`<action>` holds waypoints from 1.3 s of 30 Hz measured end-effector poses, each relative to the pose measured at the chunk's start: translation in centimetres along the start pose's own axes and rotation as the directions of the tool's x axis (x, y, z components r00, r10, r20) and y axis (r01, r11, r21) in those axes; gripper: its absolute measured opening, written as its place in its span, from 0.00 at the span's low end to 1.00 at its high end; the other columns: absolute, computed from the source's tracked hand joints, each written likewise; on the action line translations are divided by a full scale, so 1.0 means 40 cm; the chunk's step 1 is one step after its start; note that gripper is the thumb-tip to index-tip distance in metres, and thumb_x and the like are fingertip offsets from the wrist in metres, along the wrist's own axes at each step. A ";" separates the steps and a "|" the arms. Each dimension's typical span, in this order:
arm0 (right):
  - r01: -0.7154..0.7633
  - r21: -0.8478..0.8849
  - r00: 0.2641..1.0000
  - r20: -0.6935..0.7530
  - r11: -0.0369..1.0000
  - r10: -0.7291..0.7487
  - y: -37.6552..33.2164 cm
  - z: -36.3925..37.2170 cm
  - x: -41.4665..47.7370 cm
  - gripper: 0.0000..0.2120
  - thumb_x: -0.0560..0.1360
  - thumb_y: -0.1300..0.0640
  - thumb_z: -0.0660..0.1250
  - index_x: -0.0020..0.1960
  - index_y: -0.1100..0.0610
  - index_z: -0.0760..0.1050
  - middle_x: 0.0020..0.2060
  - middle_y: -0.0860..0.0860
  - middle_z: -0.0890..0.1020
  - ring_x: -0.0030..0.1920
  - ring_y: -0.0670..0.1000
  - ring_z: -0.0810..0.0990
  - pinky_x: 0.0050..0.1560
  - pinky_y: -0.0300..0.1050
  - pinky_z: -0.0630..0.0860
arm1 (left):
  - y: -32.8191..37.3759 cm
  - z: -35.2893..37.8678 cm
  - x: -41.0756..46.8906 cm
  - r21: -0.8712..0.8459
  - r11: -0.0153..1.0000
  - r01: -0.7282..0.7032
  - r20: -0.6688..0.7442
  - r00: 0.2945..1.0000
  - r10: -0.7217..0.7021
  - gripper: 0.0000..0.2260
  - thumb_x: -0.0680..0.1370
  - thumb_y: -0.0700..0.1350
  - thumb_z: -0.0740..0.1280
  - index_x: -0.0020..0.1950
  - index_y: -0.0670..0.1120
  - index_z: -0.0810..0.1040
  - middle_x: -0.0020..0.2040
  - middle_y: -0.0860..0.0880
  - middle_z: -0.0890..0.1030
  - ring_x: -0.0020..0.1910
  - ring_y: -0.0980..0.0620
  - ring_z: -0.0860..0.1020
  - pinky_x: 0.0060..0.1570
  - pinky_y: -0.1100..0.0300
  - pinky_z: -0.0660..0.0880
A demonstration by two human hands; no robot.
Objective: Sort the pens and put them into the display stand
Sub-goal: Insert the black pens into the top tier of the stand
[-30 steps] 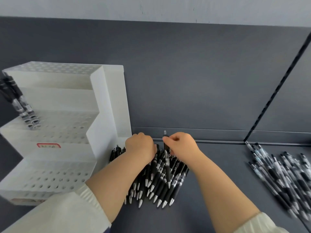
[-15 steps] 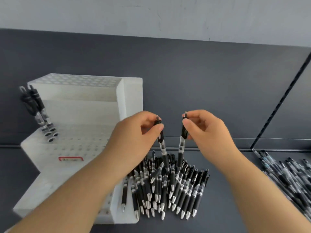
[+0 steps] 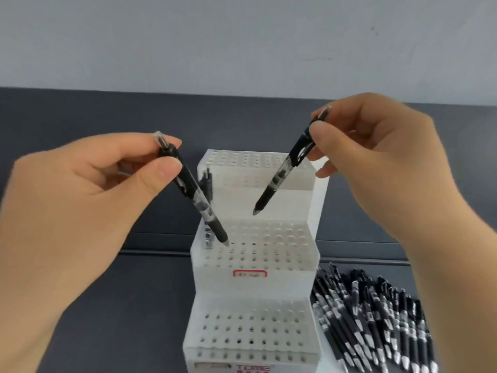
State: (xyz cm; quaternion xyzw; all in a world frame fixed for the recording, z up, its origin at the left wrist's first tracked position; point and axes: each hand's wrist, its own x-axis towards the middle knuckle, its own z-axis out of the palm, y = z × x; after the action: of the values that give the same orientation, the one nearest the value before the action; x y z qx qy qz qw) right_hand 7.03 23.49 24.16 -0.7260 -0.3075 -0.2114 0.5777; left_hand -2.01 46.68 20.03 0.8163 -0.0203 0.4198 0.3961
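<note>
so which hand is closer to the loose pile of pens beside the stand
Right. The right hand is raised on the same side of the display stand as the loose pile of pens; the left hand is over on the stand's other side.

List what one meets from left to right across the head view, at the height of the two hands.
left hand → left-hand pen → right-hand pen → right hand
</note>
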 end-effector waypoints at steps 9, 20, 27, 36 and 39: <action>-0.061 -0.096 0.998 -0.039 0.994 0.058 -0.033 0.205 -0.003 0.04 0.70 0.54 0.72 0.43 0.50 0.77 0.36 0.45 0.82 0.35 0.41 0.79 0.41 0.38 0.79 | -0.101 -0.095 0.018 -0.164 0.986 0.017 -0.011 1.000 -0.019 0.13 0.68 0.63 0.67 0.50 0.64 0.81 0.46 0.59 0.83 0.47 0.58 0.80 0.52 0.60 0.74; -0.093 -0.213 0.990 -0.126 0.973 0.067 -0.028 0.291 -0.002 0.09 0.68 0.51 0.74 0.39 0.48 0.74 0.32 0.43 0.79 0.34 0.41 0.77 0.41 0.40 0.79 | -0.167 -0.087 0.041 -0.226 0.973 0.043 0.041 0.999 -0.034 0.09 0.68 0.61 0.69 0.47 0.66 0.80 0.43 0.62 0.83 0.40 0.61 0.79 0.42 0.75 0.72; -0.125 -0.293 0.989 -0.107 0.948 0.098 -0.013 0.303 0.004 0.11 0.66 0.48 0.75 0.38 0.48 0.73 0.30 0.43 0.78 0.32 0.40 0.76 0.33 0.28 0.71 | -0.188 -0.072 0.055 -0.226 0.973 0.041 0.061 0.998 -0.028 0.10 0.67 0.62 0.66 0.47 0.67 0.80 0.43 0.62 0.82 0.40 0.59 0.79 0.41 0.77 0.71; -0.150 -0.254 0.985 -0.126 0.956 0.121 0.009 0.317 0.018 0.12 0.66 0.47 0.76 0.37 0.49 0.73 0.31 0.46 0.79 0.33 0.44 0.79 0.33 0.28 0.71 | -0.195 -0.052 0.067 -0.194 0.981 0.015 0.066 0.998 -0.002 0.10 0.69 0.61 0.67 0.49 0.65 0.80 0.44 0.62 0.82 0.41 0.57 0.79 0.42 0.76 0.72; -0.161 -0.269 0.986 -0.090 0.950 0.142 0.023 0.327 0.015 0.13 0.64 0.47 0.76 0.37 0.49 0.73 0.31 0.45 0.79 0.33 0.43 0.78 0.35 0.30 0.73 | -0.194 -0.047 0.068 -0.190 0.981 0.021 0.070 0.998 -0.008 0.10 0.69 0.61 0.67 0.49 0.65 0.80 0.44 0.62 0.82 0.41 0.56 0.79 0.42 0.76 0.73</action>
State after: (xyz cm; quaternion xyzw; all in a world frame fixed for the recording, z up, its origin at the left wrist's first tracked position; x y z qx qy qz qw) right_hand 7.48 36.14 20.73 -0.8129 -0.1983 -0.2322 0.4960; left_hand 1.32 54.05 17.67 0.7887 -0.0683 0.3847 0.4747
